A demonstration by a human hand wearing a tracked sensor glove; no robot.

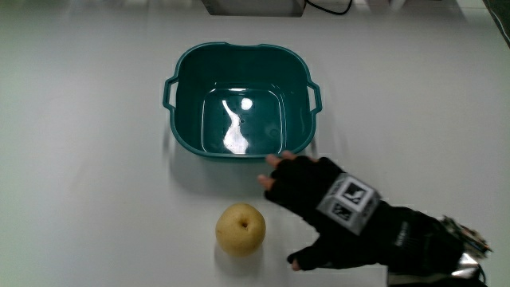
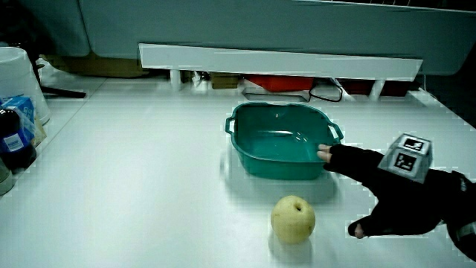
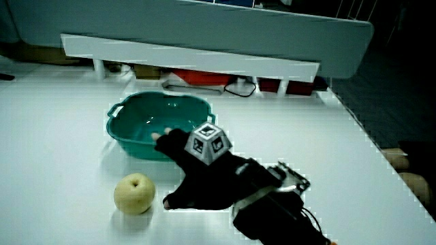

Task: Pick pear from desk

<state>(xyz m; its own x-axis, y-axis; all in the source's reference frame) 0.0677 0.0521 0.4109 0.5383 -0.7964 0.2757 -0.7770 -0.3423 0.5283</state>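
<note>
White counter [image 1: 88, 143]: pear [image 1: 241, 229] sits untouched, nearer the person than the teal basin [image 1: 185, 131]. Hand [image 1: 323, 211] beside pear, grip spread, holding nothing. Approach step; next, likely close around pear.

Yellow pear [image 1: 241, 229], teal basin [image 1: 185, 127], white bench [image 1: 88, 159], black glove [image 1: 307, 187] with black-and-white patterned cube [image 1: 349, 201].
</note>
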